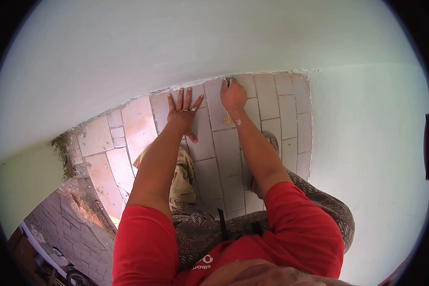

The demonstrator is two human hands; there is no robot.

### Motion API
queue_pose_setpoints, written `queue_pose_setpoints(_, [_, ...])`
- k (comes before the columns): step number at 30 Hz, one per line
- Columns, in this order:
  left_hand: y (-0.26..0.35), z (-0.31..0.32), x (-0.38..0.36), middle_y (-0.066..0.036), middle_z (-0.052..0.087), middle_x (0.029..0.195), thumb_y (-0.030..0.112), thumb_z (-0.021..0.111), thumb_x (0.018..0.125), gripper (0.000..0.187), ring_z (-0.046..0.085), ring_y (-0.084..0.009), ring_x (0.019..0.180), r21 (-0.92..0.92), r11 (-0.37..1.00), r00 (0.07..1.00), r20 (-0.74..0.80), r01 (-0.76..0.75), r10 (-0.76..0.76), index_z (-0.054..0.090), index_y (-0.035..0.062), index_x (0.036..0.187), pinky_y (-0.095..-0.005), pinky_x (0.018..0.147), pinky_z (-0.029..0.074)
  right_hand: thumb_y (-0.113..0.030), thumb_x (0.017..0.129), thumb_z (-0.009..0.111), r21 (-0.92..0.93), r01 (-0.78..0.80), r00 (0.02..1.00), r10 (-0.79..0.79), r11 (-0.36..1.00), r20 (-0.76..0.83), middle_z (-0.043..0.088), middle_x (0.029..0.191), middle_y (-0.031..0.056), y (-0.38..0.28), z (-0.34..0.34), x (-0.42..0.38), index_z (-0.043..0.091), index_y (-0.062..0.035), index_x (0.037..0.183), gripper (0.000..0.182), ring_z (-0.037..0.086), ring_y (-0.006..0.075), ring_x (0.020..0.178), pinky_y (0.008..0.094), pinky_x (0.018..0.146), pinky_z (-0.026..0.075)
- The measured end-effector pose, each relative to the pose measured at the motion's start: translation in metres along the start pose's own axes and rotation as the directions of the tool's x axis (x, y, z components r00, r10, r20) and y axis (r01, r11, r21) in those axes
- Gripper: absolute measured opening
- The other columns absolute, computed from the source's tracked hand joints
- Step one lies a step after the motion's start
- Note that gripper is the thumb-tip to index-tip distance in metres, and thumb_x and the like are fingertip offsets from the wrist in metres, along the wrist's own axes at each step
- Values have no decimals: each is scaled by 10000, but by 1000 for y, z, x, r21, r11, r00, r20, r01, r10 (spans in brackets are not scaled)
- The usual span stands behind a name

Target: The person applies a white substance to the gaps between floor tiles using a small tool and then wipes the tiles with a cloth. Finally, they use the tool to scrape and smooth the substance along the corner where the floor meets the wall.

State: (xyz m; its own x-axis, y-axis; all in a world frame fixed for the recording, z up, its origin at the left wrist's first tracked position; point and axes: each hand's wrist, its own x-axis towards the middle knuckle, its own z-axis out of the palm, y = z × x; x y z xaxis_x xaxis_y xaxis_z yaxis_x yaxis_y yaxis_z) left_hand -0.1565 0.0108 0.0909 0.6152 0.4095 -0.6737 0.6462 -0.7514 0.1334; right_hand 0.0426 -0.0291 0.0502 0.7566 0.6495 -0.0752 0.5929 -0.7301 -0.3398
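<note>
My left hand (181,116) lies flat on the tiled floor (200,143), fingers spread wide and pointing at the wall's foot. To its right, my right hand (234,97) is closed around what looks like a scraper, its dark blade end (229,81) showing at the fingertips. That end is right at the line where the pale green wall (176,43) meets the tiles. A yellowish piece (228,118) shows beside my right wrist. The rest of the tool is hidden in the fist. White flecks mark my right wrist.
A second wall (367,157) rises on the right, forming a corner. A crumpled beige cloth (182,183) is by my left leg. At lower left, the tiles end at a rough, broken edge (88,205), with grey paving (66,233) and a wheel (76,277) beyond.
</note>
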Motion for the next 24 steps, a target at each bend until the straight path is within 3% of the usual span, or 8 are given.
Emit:
queue_pose_setpoints(3, [-1,-9,3,-204,-173,1720,606,979,437,1667,-169,-428,1580,3,1000,1000,-10,9,-9,-102,297,1668,-716,1210,-37,-410,988,595,-19,78,997,-77,997,25,745,920,242,-6,0,4,700,-41,1076,393,727,459,884,554,802,577])
queue_pose_setpoints(5, [-1,-5,2,-204,-173,1720,604,980,436,1665,-166,-428,1581,-2,1000,1000,23,15,-15,-95,297,1669,-716,1210,-36,-395,983,599,3,-38,999,38,999,-2,744,916,245,-6,8,0,706,-44,1058,375,727,456,888,552,805,576])
queue_pose_setpoints(7, [-2,-1,3,-205,-167,1721,613,978,431,1660,-158,-428,1583,0,1000,999,-39,3,-3,-78,297,1672,-717,1210,-36,-398,981,601,20,-58,998,58,998,3,742,914,249,-3,10,-2,707,-48,1049,372,726,458,893,553,807,574])
queue_pose_setpoints(12, [-1,-5,3,-206,-167,1721,607,984,420,1666,-161,-427,1582,-12,1000,1000,-13,8,-9,-71,298,1673,-715,1210,-36,-410,976,605,31,-20,999,19,999,28,740,920,256,-1,-1,6,708,-59,1032,370,724,458,915,555,822,570])
queue_pose_setpoints(15, [-2,-5,4,-206,-170,1720,599,987,417,1672,-165,-426,1582,-11,1000,1000,-14,14,-14,-78,299,1672,-715,1210,-39,-413,974,607,51,-101,995,101,994,7,742,926,253,-11,4,-3,710,-58,1034,375,723,457,924,557,836,568])
queue_pose_setpoints(18, [0,-3,4,-207,-173,1719,592,988,416,1676,-166,-423,1583,-13,1000,1000,-26,2,-2,-84,300,1671,-715,1209,-46,-373,983,601,-12,-13,998,14,1000,66,748,934,229,-17,0,-4,709,-49,1050,348,729,443,922,548,826,574])
queue_pose_setpoints(24, [-2,0,2,-208,-173,1719,585,988,415,1677,-164,-419,1584,-24,1000,1000,-24,0,0,-88,302,1670,-716,1207,-57,-411,967,616,84,-141,990,140,986,15,747,926,239,-9,6,2,717,-46,1045,387,724,457,904,546,833,572])
